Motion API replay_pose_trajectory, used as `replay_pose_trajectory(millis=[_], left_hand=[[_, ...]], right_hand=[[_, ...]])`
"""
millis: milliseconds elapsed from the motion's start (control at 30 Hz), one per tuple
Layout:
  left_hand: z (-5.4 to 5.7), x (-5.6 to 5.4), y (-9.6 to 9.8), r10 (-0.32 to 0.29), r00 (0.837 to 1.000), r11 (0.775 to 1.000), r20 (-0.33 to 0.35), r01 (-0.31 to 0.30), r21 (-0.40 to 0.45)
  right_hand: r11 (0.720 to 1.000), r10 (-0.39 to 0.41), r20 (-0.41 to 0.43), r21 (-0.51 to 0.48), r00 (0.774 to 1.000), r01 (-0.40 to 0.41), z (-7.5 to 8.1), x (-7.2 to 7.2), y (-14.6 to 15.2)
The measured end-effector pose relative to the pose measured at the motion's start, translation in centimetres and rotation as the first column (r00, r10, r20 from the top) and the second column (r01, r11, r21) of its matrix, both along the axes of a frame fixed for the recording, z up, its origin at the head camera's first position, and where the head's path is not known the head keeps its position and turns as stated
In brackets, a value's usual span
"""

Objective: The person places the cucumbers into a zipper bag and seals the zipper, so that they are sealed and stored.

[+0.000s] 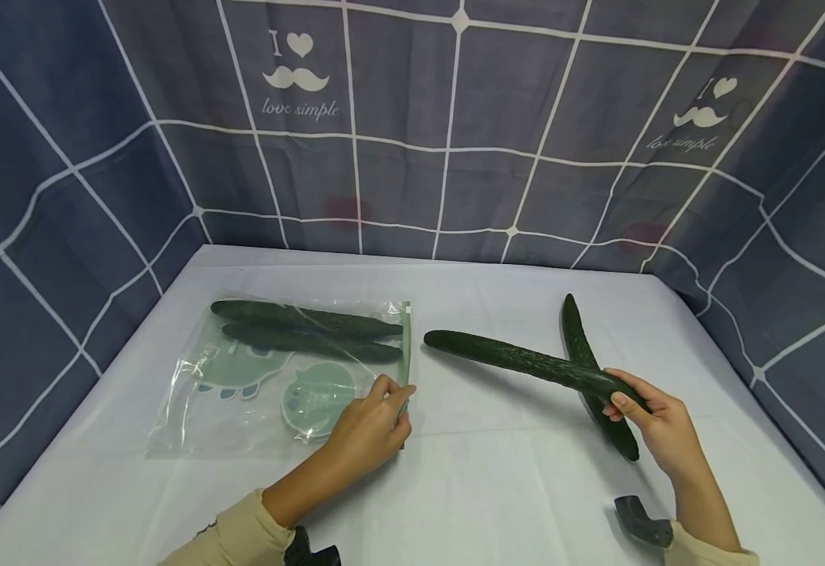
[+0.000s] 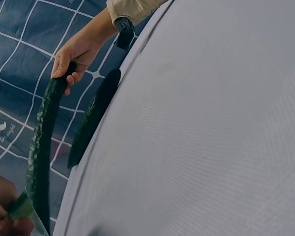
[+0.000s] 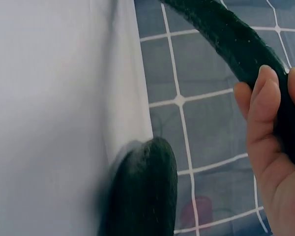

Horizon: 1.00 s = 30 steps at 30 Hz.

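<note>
My left hand (image 1: 371,423) pinches the green slider edge of a clear zip bag (image 1: 207,432) that lies flat on the table. Inside the bag, along its far side, two cucumbers (image 1: 299,316) lie next to each other, their ends near the green edge. My right hand (image 1: 660,428) grips one end of a long dark green cucumber (image 1: 511,358), whose free tip points left toward the bag opening. Another cucumber (image 1: 617,440) lies on the table beneath it, crossing under it in the head view. The right wrist view shows fingers (image 3: 265,98) curled round the held cucumber.
A white cloth covers the table (image 1: 483,487). Dark blue-grey curtain (image 1: 398,181) with white grid lines surrounds it at the back and both sides. The bag carries pale green printed cartoon shapes. Dark wrist devices (image 1: 642,521) sit by both sleeves.
</note>
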<state>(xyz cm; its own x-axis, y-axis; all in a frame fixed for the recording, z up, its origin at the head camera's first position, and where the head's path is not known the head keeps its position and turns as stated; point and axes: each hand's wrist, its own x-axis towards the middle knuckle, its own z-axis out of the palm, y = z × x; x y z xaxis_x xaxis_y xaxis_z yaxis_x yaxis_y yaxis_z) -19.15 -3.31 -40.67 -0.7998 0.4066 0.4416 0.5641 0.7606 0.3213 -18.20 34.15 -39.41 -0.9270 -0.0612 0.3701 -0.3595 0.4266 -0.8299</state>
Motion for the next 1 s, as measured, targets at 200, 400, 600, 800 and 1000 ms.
replay_pose_trajectory(millis=[200, 400, 600, 800, 1000], left_hand=[[0.3, 0.1, -0.1, 0.004, 1.000, 1.000, 0.023, -0.004, -0.011], [0.5, 0.2, -0.3, 0.000, 0.999, 1.000, 0.042, 0.000, 0.012], [0.5, 0.2, -0.5, 0.001, 0.999, 1.000, 0.050, -0.001, 0.008], [0.7, 0.2, -0.4, -0.005, 0.998, 1.000, 0.055, 0.004, 0.016], [0.6, 0.2, 0.0, -0.013, 0.996, 1.000, 0.084, 0.012, 0.013]], right_hand=[[0.981, 0.147, 0.002, -0.126, 0.989, -0.146, 0.0, 0.0, -0.5], [0.979, 0.175, 0.031, -0.108, 0.984, -0.171, -0.2, -0.1, -0.9], [0.939, 0.285, 0.013, -0.204, 0.959, -0.276, -0.8, -0.6, -1.7], [0.882, 0.395, 0.019, -0.287, 0.919, -0.373, -1.3, -1.0, -3.1], [0.891, 0.414, 0.175, -0.278, 0.893, -0.359, -2.3, -2.0, -4.8]])
